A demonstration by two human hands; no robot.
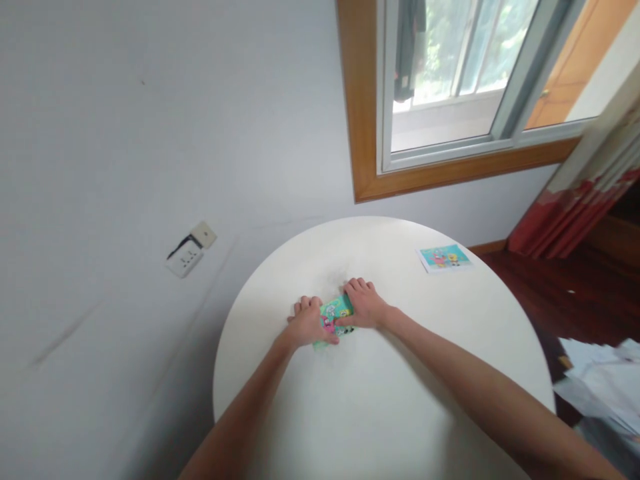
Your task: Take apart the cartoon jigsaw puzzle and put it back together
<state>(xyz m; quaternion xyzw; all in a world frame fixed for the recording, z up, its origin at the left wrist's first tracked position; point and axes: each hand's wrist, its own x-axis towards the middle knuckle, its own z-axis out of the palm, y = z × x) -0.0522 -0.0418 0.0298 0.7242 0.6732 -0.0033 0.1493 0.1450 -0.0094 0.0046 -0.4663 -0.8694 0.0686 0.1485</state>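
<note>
Cartoon card [334, 308] between left hand [307, 324] and right hand [365, 305]; each grip closed on it, thumbs inward.

held card [334, 309]: teal, pink-and-yellow cartoon print | table [370, 407]: white | curtain [546, 217]: red, cream

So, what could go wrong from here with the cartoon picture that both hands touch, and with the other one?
The left hand and right hand both touch the nearer picture, so uneven pressure might bend or shift it. The farther picture lies near the edge of the white table, so a bump could perhaps push it off.
</note>
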